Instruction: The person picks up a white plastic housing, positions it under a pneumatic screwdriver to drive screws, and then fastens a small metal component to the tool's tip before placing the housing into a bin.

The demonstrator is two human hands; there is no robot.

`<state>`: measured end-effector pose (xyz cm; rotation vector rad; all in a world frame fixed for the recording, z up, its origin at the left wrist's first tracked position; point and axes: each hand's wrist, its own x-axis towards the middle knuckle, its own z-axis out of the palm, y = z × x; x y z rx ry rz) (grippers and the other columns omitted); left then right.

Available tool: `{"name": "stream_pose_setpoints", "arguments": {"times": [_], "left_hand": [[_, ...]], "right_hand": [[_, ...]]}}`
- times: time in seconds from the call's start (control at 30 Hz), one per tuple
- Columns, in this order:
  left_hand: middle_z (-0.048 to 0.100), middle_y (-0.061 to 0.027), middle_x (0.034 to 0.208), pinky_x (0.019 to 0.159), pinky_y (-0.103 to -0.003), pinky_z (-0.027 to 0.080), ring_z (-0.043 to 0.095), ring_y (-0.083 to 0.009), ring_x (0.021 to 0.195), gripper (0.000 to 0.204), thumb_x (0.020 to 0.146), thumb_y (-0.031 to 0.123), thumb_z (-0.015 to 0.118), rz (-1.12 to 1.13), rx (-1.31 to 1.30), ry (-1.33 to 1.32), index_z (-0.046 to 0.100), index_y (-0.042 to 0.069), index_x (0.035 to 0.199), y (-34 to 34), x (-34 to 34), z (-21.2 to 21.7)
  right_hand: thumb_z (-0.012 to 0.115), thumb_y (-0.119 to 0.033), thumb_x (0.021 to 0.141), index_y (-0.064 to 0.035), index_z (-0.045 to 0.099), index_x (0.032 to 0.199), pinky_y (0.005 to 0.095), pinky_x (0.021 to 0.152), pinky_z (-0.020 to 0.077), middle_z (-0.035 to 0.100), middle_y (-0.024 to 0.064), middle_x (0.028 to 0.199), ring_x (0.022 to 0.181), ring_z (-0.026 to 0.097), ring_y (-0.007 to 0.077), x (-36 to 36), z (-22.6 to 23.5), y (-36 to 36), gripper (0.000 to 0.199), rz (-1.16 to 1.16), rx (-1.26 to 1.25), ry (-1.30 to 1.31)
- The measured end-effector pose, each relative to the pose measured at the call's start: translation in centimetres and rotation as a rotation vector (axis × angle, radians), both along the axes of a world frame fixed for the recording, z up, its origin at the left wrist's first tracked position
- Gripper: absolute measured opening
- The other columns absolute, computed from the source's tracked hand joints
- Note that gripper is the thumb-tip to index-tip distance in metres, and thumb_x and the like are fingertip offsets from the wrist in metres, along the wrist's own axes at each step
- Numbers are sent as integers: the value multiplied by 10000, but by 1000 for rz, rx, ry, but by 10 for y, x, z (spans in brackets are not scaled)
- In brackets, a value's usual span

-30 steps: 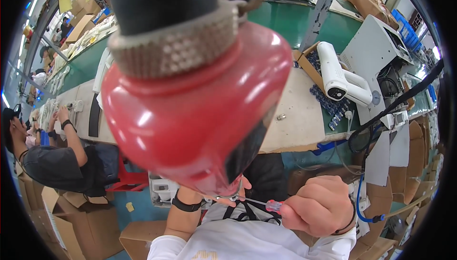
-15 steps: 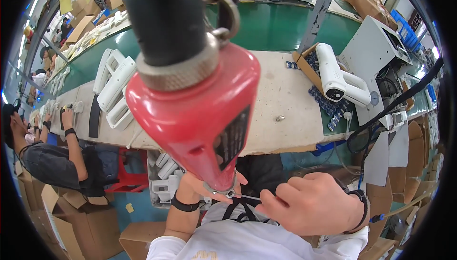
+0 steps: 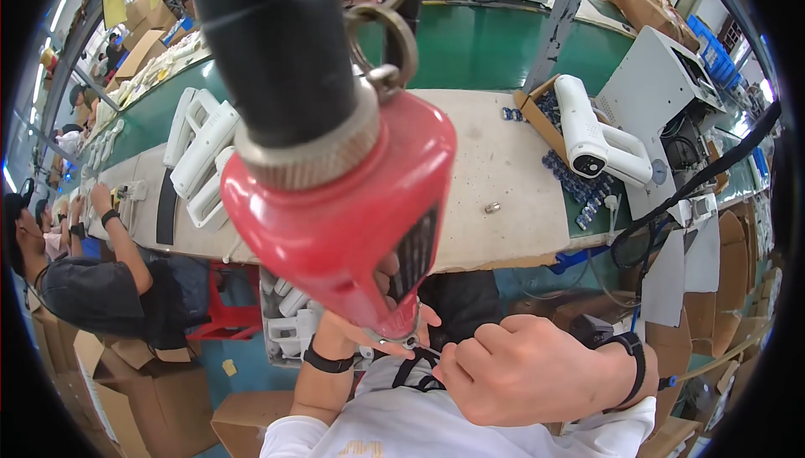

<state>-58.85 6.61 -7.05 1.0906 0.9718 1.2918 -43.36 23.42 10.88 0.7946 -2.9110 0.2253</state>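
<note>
Red tool (image 3: 335, 215), frame centre, nose-down; left hand (image 3: 345, 334) curled about its tip, right hand (image 3: 516, 374) closed on a thin-shafted driver (image 3: 430, 350). Poor alignment could make the shaft slip. Lower centre-left: bin (image 3: 266, 311) of white housings (image 3: 289, 336). Upper right: carton (image 3: 534, 119) of small blue parts (image 3: 550, 108).

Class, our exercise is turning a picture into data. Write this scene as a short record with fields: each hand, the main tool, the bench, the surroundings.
Left hand: holds the narrow lower end of the red tool
Right hand: closed on a thin metal shaft reaching toward that end; any handle is hidden
Red tool: joined by a metal collar to a black hose
Bench: small metal fitting; white devices left, another right, near small blue parts
Surroundings: co-worker at left; cardboard boxes
</note>
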Motion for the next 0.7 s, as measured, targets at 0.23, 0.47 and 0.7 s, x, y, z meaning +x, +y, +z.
{"name": "stream_pose_setpoints", "arguments": {"times": [0.23,0.47,0.7], "left_hand": [[676,-100,936,753,-319,510,656,-226,868,514,711,110,798,-86,157,186,515,2,1125,-1,-9,-6],[682,-92,886,728,-331,508,651,-251,815,459,713,129,796,-44,53,32,549,21,1085,-7,1,0],[690,-84,831,724,-353,497,634,-261,801,438,720,157,793,38,106,-32,567,27,1072,-11,2,-30]], "right_hand": [[732,-213,720,-28,624,759,207,367,281,324,-58,534,430,363,68,12,-3,8,217,-76,-104,160],[747,-212,706,-30,637,784,206,362,262,306,-63,537,418,350,66,21,7,11,227,-87,-109,125],[734,-201,719,-27,633,777,207,368,269,317,-59,543,431,363,67,15,-9,10,209,-71,-146,156]]}}
